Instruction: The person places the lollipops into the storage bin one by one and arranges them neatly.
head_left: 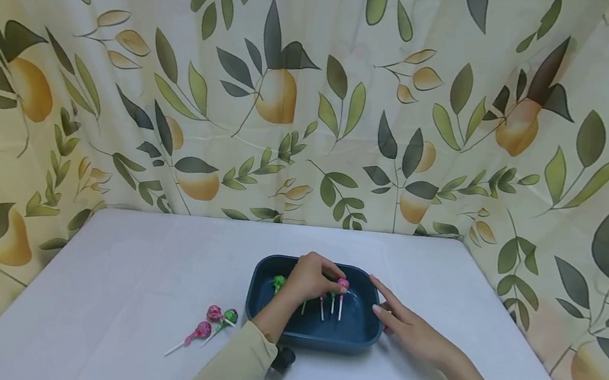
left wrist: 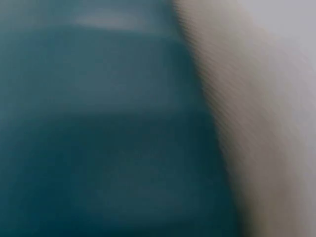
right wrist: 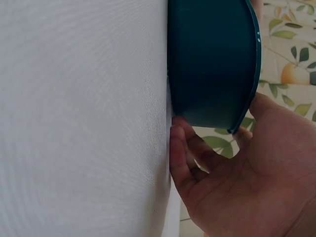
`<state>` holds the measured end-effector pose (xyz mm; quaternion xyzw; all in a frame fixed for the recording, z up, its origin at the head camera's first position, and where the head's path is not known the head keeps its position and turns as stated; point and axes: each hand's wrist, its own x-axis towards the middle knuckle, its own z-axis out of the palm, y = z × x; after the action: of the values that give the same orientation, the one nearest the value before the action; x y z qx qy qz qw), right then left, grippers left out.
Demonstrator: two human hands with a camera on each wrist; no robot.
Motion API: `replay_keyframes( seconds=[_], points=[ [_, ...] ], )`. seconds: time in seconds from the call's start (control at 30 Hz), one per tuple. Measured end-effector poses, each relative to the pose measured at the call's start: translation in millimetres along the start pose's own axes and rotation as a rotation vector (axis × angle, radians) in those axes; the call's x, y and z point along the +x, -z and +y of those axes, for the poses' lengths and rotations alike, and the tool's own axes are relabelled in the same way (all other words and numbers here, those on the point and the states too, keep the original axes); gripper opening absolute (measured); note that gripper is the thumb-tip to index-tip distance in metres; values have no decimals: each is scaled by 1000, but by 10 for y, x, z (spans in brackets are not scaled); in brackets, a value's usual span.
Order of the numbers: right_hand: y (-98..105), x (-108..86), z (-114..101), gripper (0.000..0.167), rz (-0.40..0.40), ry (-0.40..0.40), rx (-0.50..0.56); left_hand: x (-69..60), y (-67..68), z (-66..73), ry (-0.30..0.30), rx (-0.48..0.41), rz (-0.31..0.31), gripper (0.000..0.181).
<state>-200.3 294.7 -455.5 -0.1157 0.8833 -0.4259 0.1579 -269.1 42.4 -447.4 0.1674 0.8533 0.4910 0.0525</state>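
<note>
My left hand (head_left: 314, 279) reaches over a dark blue rectangular tub (head_left: 331, 341) and pinches the pink head of a lollipop (head_left: 343, 284) near its right side. Beside that one, several white sticks lie in the tub, their heads partly hidden by my hand. A green-wrapped lollipop (head_left: 279, 282) lies at the tub's left end. With its fingers extended, my right hand (head_left: 413, 333) touches the right end of the tub. In the right wrist view, the thumb meets the rim and fingertips (right wrist: 178, 129) rest low by its base. The left wrist view is blurred, showing the blue tub wall (left wrist: 98, 123) and a pale sleeve.
Left of the tub on the white tablecloth (head_left: 126, 269) lie two pink lollipops (head_left: 199, 332) and a green one (head_left: 231, 316), close together. A dark wrist camera (head_left: 283, 359) sits under the left forearm. A curtain (head_left: 307, 171) printed with fruit and leaves hangs behind the table.
</note>
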Motion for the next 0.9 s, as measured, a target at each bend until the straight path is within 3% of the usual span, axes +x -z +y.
replay_keyframes(
  seconds=[0.23, 0.47, 0.7, 0.9],
  points=[
    [4, 10, -5, 61, -5, 2, 23, 42, -71, 13, 24, 27, 31, 18],
    [-6, 8, -10, 62, 2, -17, 24, 69, -99, 15, 31, 74, -15, 12],
    [-2, 11, -12, 62, 3, -23, 18, 103, -121, -10, 8, 126, -40, 9],
    [-5, 17, -1, 62, -1, -17, 27, 119, -157, -30, -53, 235, -26, 9]
  ],
)
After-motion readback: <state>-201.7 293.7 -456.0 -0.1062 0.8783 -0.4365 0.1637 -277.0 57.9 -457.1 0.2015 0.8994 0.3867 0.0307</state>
